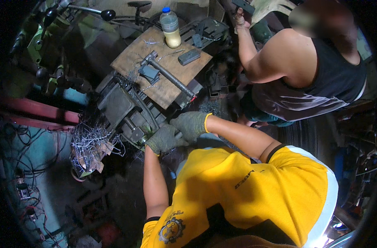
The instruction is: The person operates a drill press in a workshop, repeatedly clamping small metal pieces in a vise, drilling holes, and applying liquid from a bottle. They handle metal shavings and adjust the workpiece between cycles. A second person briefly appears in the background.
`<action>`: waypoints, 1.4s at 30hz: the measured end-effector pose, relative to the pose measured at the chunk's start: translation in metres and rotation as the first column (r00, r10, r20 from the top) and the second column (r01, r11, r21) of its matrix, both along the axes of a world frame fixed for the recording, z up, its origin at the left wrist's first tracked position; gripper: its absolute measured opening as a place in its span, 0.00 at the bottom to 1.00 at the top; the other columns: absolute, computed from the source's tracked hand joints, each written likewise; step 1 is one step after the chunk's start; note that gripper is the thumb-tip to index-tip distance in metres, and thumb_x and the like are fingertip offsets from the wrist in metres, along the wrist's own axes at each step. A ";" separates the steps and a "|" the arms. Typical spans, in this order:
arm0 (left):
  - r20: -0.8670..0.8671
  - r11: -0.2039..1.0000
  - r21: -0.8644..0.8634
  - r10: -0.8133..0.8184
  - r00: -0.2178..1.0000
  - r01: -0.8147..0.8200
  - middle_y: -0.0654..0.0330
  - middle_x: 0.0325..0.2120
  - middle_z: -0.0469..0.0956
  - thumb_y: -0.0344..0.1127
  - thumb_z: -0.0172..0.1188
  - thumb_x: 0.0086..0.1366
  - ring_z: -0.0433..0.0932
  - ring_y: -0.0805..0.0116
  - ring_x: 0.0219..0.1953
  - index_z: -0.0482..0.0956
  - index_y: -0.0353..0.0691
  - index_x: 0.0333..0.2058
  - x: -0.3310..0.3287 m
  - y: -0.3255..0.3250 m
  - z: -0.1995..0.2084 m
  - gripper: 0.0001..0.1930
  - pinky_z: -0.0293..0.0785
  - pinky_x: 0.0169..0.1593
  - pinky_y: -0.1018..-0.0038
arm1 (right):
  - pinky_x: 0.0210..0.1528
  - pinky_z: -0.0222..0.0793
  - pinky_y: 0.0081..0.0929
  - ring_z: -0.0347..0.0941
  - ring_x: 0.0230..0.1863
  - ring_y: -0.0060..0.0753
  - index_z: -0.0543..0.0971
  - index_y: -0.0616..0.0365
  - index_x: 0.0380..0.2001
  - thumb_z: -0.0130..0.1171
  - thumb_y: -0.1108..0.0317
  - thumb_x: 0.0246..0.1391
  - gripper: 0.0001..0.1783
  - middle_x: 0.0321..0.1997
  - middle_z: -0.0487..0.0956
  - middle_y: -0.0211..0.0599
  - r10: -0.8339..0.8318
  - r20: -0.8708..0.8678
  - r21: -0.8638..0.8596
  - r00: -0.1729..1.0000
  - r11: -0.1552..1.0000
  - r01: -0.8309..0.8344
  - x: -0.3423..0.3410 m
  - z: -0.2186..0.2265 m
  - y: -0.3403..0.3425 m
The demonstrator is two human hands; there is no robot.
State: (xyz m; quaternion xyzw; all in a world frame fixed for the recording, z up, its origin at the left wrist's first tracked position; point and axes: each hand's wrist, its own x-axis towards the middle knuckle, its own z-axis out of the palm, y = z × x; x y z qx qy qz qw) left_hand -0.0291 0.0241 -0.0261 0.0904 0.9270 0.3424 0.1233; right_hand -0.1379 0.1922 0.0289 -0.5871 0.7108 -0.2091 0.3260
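Observation:
My left hand [164, 140] and my right hand [192, 125] both wear dark grey knit gloves; the right cuff has a yellow edge. They meet close in front of my body, fingers curled, beside the near end of a vise-like machine fixture [118, 105] with a thick screw [130, 124]. Whatever they grip is hidden by the gloves. Beyond them, a wooden board [163, 99] carries a hammer [170, 76] with a long metal handle, stacked dark metal plates [149, 74] and a dark rectangular block [189, 57].
A blue-capped bottle [170, 29] of pale liquid stands on the board. Curly metal shavings [89, 142] heap up left of the fixture. At right a person [296, 70] in a dark sleeveless top holds a dark block [243, 6]. Machine levers [108, 15] jut out at upper left.

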 end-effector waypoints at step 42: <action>0.080 1.000 0.014 -0.021 0.997 0.020 0.40 0.34 0.83 0.58 0.71 0.48 0.82 0.45 0.37 0.86 0.35 0.34 -0.002 0.003 0.004 0.28 0.77 0.45 0.57 | 0.54 0.76 0.49 0.80 0.51 0.61 0.83 0.55 0.48 0.75 0.65 0.35 0.30 0.48 0.83 0.56 -0.018 -0.051 0.063 0.999 0.998 0.021 -0.002 -0.005 -0.005</action>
